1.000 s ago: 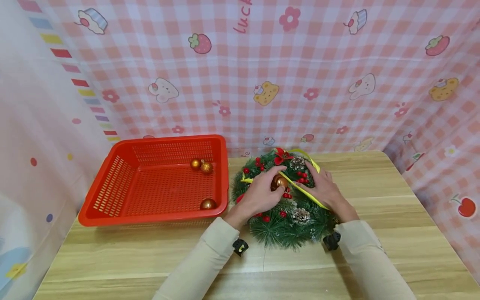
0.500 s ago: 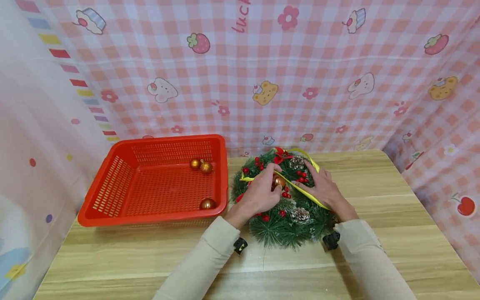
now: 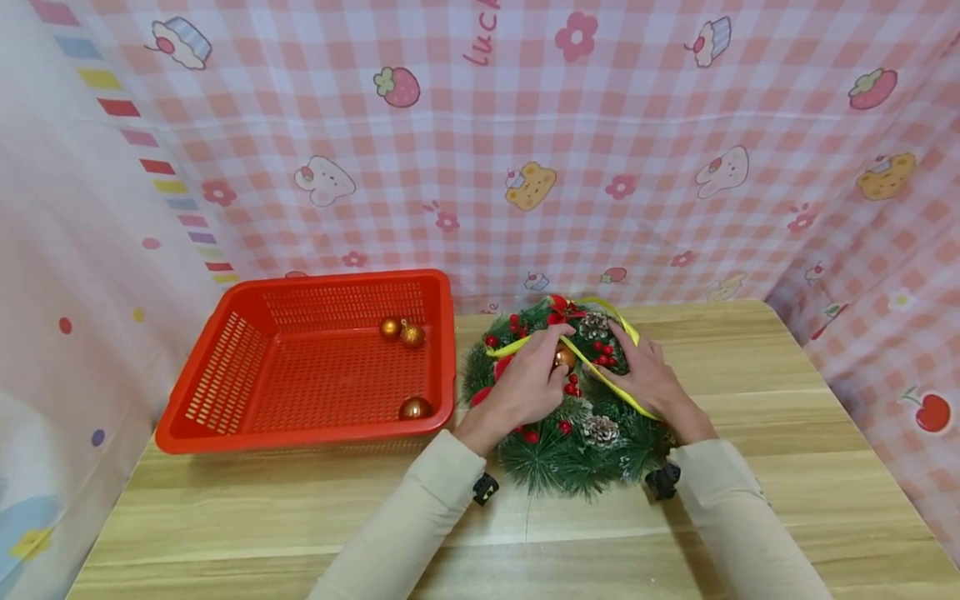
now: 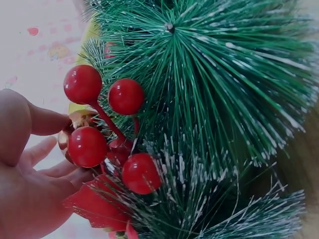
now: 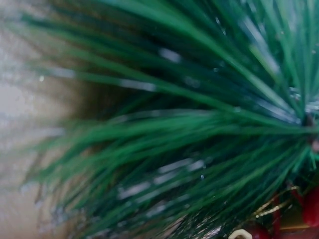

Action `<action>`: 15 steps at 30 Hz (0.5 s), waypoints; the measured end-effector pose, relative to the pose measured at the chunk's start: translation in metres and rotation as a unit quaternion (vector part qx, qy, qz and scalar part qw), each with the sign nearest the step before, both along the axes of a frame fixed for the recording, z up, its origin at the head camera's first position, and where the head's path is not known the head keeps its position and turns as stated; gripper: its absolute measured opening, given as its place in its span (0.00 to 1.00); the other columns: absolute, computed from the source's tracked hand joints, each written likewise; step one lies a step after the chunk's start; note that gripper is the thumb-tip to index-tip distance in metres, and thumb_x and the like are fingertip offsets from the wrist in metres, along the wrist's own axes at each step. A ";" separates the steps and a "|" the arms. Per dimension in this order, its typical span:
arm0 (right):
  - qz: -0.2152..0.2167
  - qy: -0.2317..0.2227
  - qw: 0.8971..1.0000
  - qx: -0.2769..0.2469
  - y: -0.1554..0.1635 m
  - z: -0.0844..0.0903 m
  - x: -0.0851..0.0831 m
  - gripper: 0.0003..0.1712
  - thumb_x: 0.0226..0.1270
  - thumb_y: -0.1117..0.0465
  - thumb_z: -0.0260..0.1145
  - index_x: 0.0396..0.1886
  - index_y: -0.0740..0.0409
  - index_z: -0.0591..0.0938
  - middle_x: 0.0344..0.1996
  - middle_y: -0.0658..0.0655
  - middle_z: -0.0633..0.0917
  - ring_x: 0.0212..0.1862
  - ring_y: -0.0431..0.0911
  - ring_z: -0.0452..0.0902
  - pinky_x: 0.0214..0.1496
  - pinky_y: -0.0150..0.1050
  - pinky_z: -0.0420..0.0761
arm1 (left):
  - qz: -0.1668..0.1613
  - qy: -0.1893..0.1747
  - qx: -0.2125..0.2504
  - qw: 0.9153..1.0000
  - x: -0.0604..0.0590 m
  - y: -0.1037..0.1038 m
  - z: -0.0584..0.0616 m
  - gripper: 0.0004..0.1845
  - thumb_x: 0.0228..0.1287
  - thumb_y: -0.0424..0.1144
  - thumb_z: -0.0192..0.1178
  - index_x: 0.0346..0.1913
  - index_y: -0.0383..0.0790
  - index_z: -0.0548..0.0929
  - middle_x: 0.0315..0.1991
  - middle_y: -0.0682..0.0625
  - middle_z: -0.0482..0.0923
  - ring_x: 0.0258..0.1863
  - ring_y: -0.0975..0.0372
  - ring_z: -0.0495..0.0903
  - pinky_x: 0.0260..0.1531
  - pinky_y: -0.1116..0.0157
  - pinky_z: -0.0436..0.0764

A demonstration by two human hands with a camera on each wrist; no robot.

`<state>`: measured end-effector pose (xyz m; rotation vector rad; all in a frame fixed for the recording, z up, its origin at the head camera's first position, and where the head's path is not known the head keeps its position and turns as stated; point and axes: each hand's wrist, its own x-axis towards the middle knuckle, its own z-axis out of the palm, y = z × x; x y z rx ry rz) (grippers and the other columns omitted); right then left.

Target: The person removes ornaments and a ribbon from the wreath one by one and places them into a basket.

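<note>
A green Christmas wreath [image 3: 551, 458] lies on the table, trimmed with red berries [image 4: 142, 173], frosted pine cones [image 3: 600, 430] and red petals. My left hand [image 3: 531, 379] pinches a shiny copper-gold bauble [image 3: 564, 359] over the wreath's middle, thumb and fingers on its sides. In the left wrist view the bauble [image 4: 79, 118] shows behind the berries, partly hidden. A yellow ribbon [image 3: 611, 385] runs from the left hand across to beneath the right one. My right hand [image 3: 647, 372] holds the wreath's right side, some fingers hidden. The right wrist view shows only blurred green needles [image 5: 174, 129] and some trim.
A red plastic basket [image 3: 322, 432] stands left of the wreath, with a large bauble [image 3: 415, 407] and two small gold ones [image 3: 401, 332] inside. A pink checked curtain [image 3: 480, 233] hangs behind the wooden table [image 3: 765, 400].
My left hand has shifted slightly right with the bauble, after a small move left. The ribbon's left part now lies higher and more stretched out. The right hand has stayed in place.
</note>
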<state>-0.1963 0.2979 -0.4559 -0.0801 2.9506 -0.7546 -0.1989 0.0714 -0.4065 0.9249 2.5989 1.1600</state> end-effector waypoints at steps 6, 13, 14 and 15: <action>-0.003 -0.007 1.000 -0.003 -0.001 0.000 0.000 0.50 0.70 0.34 0.55 0.81 0.51 0.47 0.70 0.77 0.57 0.68 0.72 0.53 0.55 0.69 0.70 | 0.010 -0.007 0.029 0.999 -0.003 0.000 -0.004 0.25 0.76 0.34 0.51 0.71 0.47 0.62 0.52 0.46 0.74 0.37 0.63 0.77 0.35 0.68 0.77; -0.016 -0.015 1.000 -0.008 -0.002 -0.002 -0.002 0.53 0.67 0.31 0.56 0.81 0.50 0.46 0.72 0.76 0.54 0.70 0.71 0.52 0.58 0.70 0.67 | 0.027 0.036 0.033 0.998 -0.001 0.001 -0.003 0.24 0.75 0.35 0.53 0.70 0.47 0.66 0.52 0.46 0.76 0.40 0.62 0.78 0.38 0.68 0.79; -0.018 -0.016 1.000 -0.009 -0.002 -0.001 -0.002 0.54 0.67 0.31 0.56 0.81 0.50 0.46 0.72 0.76 0.54 0.70 0.71 0.52 0.59 0.70 0.67 | 0.028 0.040 0.034 0.998 -0.001 0.001 -0.003 0.23 0.75 0.34 0.53 0.69 0.47 0.66 0.53 0.46 0.76 0.41 0.61 0.79 0.39 0.68 0.79; -0.019 -0.015 1.000 -0.009 -0.002 -0.001 -0.002 0.54 0.67 0.31 0.56 0.81 0.51 0.46 0.72 0.76 0.54 0.70 0.71 0.52 0.58 0.70 0.68 | 0.029 0.042 0.036 0.998 -0.001 0.002 -0.003 0.23 0.74 0.34 0.54 0.69 0.47 0.66 0.55 0.45 0.75 0.42 0.61 0.79 0.39 0.68 0.80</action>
